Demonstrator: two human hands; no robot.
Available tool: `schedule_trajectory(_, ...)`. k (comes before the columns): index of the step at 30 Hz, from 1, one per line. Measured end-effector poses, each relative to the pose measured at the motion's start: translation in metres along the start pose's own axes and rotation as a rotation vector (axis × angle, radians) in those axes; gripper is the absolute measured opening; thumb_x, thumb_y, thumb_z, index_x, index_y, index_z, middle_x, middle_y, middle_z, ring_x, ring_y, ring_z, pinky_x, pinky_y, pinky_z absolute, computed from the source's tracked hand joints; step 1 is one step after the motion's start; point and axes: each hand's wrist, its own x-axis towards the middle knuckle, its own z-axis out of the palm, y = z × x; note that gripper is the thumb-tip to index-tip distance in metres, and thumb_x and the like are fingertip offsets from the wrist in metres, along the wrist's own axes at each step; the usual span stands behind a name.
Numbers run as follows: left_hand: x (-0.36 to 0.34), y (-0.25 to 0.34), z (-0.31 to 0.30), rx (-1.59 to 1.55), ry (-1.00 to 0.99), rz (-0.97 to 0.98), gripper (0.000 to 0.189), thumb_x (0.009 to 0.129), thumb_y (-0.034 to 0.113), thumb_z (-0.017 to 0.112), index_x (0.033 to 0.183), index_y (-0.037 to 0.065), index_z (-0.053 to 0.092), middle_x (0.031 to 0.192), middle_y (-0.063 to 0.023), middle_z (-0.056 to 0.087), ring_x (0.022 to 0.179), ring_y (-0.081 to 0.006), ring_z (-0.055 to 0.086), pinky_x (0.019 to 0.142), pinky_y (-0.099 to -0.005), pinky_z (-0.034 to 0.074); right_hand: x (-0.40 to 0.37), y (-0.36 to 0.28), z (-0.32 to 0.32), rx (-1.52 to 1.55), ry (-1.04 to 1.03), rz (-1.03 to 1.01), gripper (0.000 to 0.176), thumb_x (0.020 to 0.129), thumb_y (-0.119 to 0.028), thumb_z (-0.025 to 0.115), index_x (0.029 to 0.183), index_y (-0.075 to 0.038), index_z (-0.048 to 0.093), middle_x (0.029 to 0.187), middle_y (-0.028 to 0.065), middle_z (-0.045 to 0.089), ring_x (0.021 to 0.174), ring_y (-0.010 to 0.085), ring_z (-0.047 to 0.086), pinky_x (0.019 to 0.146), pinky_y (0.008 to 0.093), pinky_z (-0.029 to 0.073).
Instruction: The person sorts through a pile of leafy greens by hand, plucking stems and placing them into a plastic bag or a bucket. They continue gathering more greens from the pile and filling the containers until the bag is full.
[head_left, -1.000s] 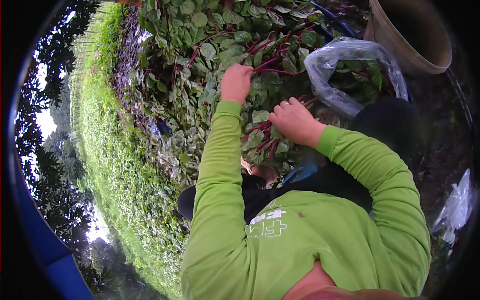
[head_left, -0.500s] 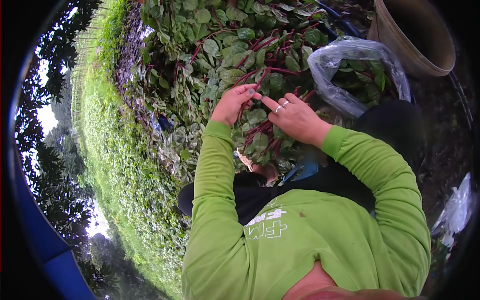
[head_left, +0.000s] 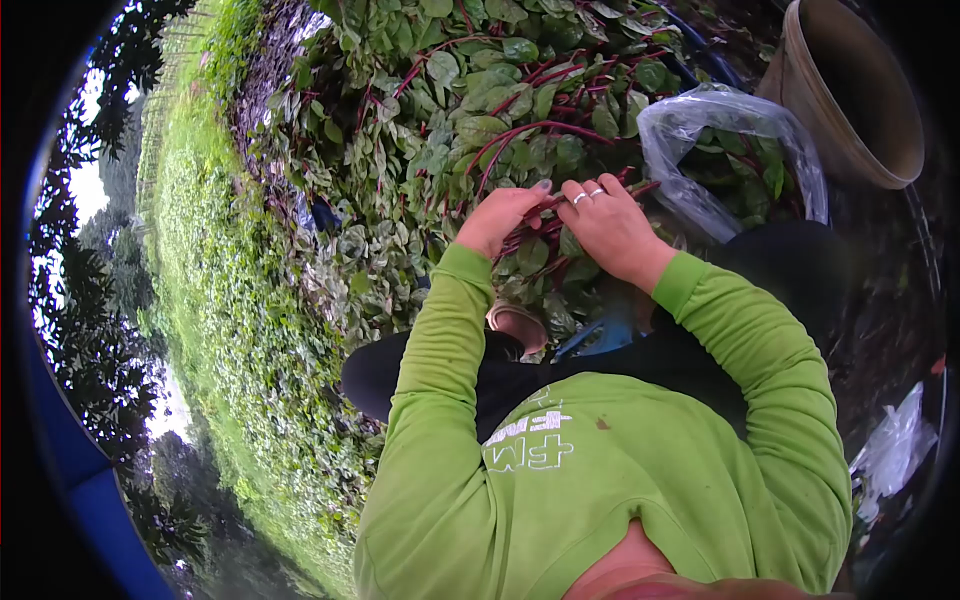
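My left hand [head_left: 499,219] and right hand [head_left: 612,230] curled around red stems [head_left: 643,188], probably light and snap-prone, best held gently along the stalks.

Plastic bag [head_left: 685,195] obstructs beside right hand [head_left: 614,232].
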Motion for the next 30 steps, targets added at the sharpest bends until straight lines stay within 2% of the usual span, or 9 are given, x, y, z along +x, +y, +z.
schedule_trajectory(7,0.013,-0.031,0.018,-0.282,0.075,0.099,0.023,0.098,0.019,0.073,0.109,-0.002,0.073,0.097,-0.0037,0.073,0.085,-0.0114,0.068,0.081,-0.0252,0.054,0.001,-0.002,0.002,-0.031,0.061,-0.06,0.02,0.088,-0.016,0.057,0.105,-0.008,0.065,0.112,0.0094,0.06,0.101,0.0222,0.061,0.095,0.0381,0.043)
schedule_trajectory(8,0.013,-0.036,0.027,-0.316,0.164,0.163,0.016,0.092,0.015,0.077,0.1,0.001,0.076,0.092,-0.0034,0.073,0.08,-0.0114,0.065,0.076,-0.0271,0.052,0.0,-0.002,0.003,-0.028,0.038,-0.049,0.019,0.088,-0.016,0.057,0.104,-0.008,0.065,0.112,0.0094,0.059,0.101,0.0222,0.061,0.095,0.0382,0.043)
schedule_trajectory(12,0.01,-0.058,0.036,0.272,0.674,0.669,0.013,0.091,0.014,0.074,0.101,0.005,0.073,0.089,-0.0119,0.068,0.082,-0.0235,0.065,0.078,-0.0362,0.053,0.003,-0.004,0.0,0.004,0.04,-0.048,0.018,0.088,-0.015,0.057,0.103,-0.008,0.064,0.11,0.0088,0.059,0.101,0.0223,0.06,0.096,0.0385,0.043)
schedule_trajectory(13,-0.001,-0.047,0.029,0.329,0.941,0.624,0.011,0.093,0.015,0.072,0.096,0.005,0.072,0.09,-0.0109,0.068,0.084,-0.0221,0.065,0.081,-0.0371,0.052,0.003,-0.004,-0.001,0.005,0.035,-0.049,0.017,0.089,-0.014,0.057,0.103,-0.008,0.064,0.11,0.0087,0.059,0.101,0.0224,0.06,0.096,0.0386,0.043)
schedule_trajectory(17,-0.035,-0.072,-0.065,-0.582,1.126,0.521,0.025,0.101,0.007,0.06,0.124,-0.002,0.057,0.11,-0.0053,0.061,0.093,-0.0152,0.058,0.082,-0.0278,0.05,-0.002,-0.005,-0.002,0.015,-0.016,-0.052,0.016,0.089,-0.014,0.056,0.102,-0.008,0.064,0.111,0.0086,0.059,0.102,0.023,0.06,0.097,0.0398,0.043)
schedule_trajectory(20,-0.053,-0.09,-0.083,-0.222,0.903,0.533,0.026,0.098,0.011,0.062,0.123,0.003,0.066,0.118,-0.007,0.065,0.103,-0.0191,0.061,0.09,-0.0323,0.05,-0.001,-0.006,0.0,0.007,-0.006,-0.079,0.017,0.086,-0.014,0.06,0.101,-0.008,0.065,0.11,0.0077,0.058,0.101,0.0222,0.06,0.098,0.0402,0.042)
schedule_trajectory(22,-0.072,-0.078,-0.065,0.069,0.439,0.334,0.027,0.093,0.008,0.066,0.119,0.006,0.073,0.132,-0.0074,0.067,0.119,-0.0201,0.062,0.101,-0.0361,0.049,-0.001,-0.007,0.001,0.0,0.045,-0.101,0.018,0.085,-0.014,0.061,0.102,-0.008,0.065,0.11,0.0073,0.058,0.1,0.0217,0.06,0.099,0.0403,0.042)
schedule_trajectory(24,-0.07,-0.08,-0.045,0.454,0.232,0.476,0.032,0.086,0.003,0.065,0.116,0.007,0.075,0.118,-0.0095,0.072,0.118,-0.0268,0.063,0.105,-0.0365,0.048,0.001,-0.008,0.0,-0.002,0.055,-0.113,0.019,0.086,-0.014,0.06,0.103,-0.008,0.065,0.109,0.0069,0.058,0.1,0.022,0.061,0.099,0.0407,0.042)
schedule_trajectory(30,-0.062,-0.092,-0.034,0.715,0.291,0.538,0.024,0.084,0.007,0.068,0.106,0.009,0.076,0.103,-0.0087,0.072,0.104,-0.0317,0.064,0.096,-0.041,0.051,-0.001,-0.01,-0.001,0.053,-0.007,-0.127,0.022,0.089,-0.013,0.056,0.107,-0.007,0.065,0.134,0.0125,0.057,0.107,0.0252,0.061,0.101,0.0424,0.043)
